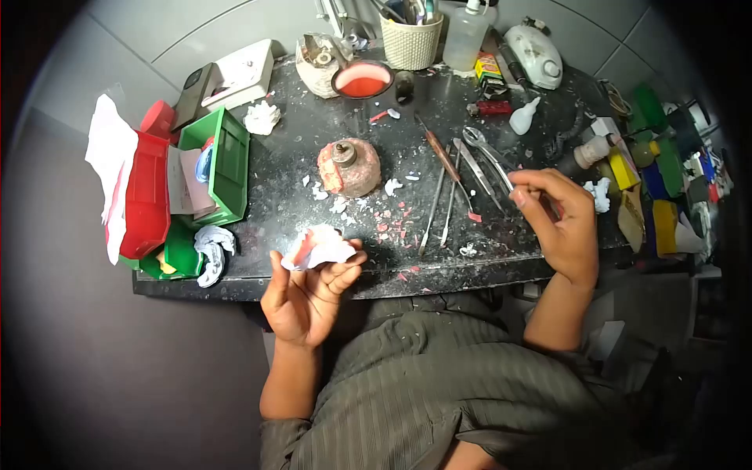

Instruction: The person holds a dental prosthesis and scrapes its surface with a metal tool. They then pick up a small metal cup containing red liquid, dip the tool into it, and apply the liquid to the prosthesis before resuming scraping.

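Note:
My left hand (309, 301) holds a white and pink moulded piece (319, 247) between thumb and fingers, above the table's front edge. My right hand (560, 223) pinches the near end of a silver metal tool (489, 155), whose looped far end points up and left over the table. Left of that tool lie metal tweezers (473, 167) and a brown-handled tool (443, 156), with thin metal instruments (433, 210) beside them. A round pinkish burner (359, 168) with a metal cap stands on the table between and beyond my hands.
Red (149, 196) and green (233, 168) bins stand at the left. At the back are a bowl of red material (363, 80), a woven basket (411, 45) and a clear bottle (465, 39). Pink and white scraps litter the dark table (313, 125). Bottles and sponges crowd the right.

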The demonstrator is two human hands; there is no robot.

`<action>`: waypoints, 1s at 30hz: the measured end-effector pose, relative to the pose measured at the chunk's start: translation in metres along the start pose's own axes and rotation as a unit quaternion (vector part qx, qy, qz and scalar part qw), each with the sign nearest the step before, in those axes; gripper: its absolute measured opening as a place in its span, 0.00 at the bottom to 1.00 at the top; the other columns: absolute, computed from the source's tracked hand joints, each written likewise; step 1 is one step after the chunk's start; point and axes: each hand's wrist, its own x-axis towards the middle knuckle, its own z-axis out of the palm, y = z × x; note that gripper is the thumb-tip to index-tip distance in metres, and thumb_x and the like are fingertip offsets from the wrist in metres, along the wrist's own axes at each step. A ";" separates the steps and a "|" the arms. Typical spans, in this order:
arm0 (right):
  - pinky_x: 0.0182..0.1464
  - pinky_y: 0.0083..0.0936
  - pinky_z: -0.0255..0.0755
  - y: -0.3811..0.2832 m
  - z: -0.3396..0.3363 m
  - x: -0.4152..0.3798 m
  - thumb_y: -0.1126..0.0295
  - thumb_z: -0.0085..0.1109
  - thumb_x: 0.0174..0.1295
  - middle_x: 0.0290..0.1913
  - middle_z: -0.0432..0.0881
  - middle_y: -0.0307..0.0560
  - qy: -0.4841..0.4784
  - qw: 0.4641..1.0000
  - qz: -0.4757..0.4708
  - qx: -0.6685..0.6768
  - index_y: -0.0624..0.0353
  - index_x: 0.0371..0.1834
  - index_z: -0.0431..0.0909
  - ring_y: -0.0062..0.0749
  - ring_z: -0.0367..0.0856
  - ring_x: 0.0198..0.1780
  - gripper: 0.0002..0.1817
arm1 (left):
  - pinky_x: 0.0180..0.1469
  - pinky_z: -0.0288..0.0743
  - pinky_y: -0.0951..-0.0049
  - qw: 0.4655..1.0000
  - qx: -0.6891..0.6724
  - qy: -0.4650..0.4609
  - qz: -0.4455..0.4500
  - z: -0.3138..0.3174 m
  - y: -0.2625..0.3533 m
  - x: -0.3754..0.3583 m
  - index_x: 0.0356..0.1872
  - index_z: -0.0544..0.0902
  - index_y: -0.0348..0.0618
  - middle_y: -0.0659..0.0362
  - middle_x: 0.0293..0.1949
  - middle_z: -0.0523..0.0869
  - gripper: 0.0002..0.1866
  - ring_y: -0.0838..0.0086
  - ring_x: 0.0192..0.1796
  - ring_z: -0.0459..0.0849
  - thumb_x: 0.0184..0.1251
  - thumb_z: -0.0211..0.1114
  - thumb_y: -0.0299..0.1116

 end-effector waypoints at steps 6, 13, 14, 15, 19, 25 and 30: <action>0.38 0.26 0.75 -0.010 0.013 -0.001 0.79 0.72 0.58 0.34 0.86 0.51 0.003 0.980 0.129 -0.150 0.68 0.46 0.86 0.30 0.82 0.30 0.13 | 0.72 0.75 0.52 0.982 0.190 -0.010 -0.004 0.004 -0.016 -0.007 0.76 0.59 0.28 0.26 0.71 0.68 0.40 0.41 0.71 0.75 0.84 0.42 0.59; 0.41 0.32 0.79 -0.002 0.031 -0.001 0.80 0.73 0.54 0.39 0.89 0.56 0.001 0.948 0.193 -0.254 0.67 0.46 0.87 0.43 0.87 0.35 0.14 | 0.72 0.72 0.44 0.978 0.210 -0.009 0.011 0.028 -0.018 -0.012 0.71 0.62 0.27 0.31 0.67 0.74 0.42 0.40 0.74 0.70 0.72 0.69 0.51; 0.41 0.32 0.78 -0.006 0.032 0.000 0.81 0.70 0.55 0.37 0.88 0.54 0.005 0.945 0.213 -0.249 0.66 0.44 0.86 0.42 0.86 0.33 0.12 | 0.72 0.72 0.44 0.977 0.211 -0.004 0.017 0.032 -0.017 -0.013 0.71 0.62 0.27 0.31 0.67 0.74 0.42 0.40 0.74 0.70 0.72 0.69 0.51; 0.41 0.32 0.78 -0.009 0.033 0.001 0.81 0.70 0.55 0.37 0.88 0.54 0.000 0.946 0.209 -0.248 0.66 0.44 0.86 0.42 0.86 0.33 0.12 | 0.72 0.72 0.44 0.974 0.224 -0.008 0.018 0.036 -0.016 -0.013 0.70 0.62 0.28 0.31 0.66 0.74 0.42 0.41 0.75 0.71 0.71 0.70 0.52; 0.42 0.35 0.77 -0.007 0.029 -0.002 0.81 0.65 0.58 0.34 0.83 0.51 0.013 0.942 0.161 -0.294 0.66 0.41 0.86 0.41 0.83 0.33 0.08 | 0.72 0.72 0.45 0.964 0.263 -0.016 0.031 0.038 -0.016 -0.016 0.70 0.63 0.28 0.33 0.65 0.77 0.44 0.43 0.74 0.72 0.68 0.72 0.54; 0.42 0.34 0.76 0.001 0.020 -0.008 0.83 0.62 0.62 0.38 0.81 0.52 0.055 0.917 0.108 -0.381 0.65 0.45 0.81 0.40 0.81 0.33 0.09 | 0.73 0.70 0.43 0.965 0.260 -0.017 0.015 0.042 -0.015 -0.017 0.70 0.63 0.29 0.36 0.65 0.78 0.48 0.43 0.74 0.73 0.63 0.76 0.56; 0.42 0.23 0.77 -0.004 0.015 -0.008 0.80 0.57 0.72 0.40 0.79 0.45 0.113 0.983 0.145 -0.005 0.65 0.48 0.76 0.24 0.80 0.38 0.05 | 0.73 0.70 0.42 0.969 0.246 -0.028 0.009 0.042 -0.019 -0.017 0.70 0.65 0.28 0.31 0.65 0.76 0.49 0.42 0.72 0.74 0.62 0.76 0.58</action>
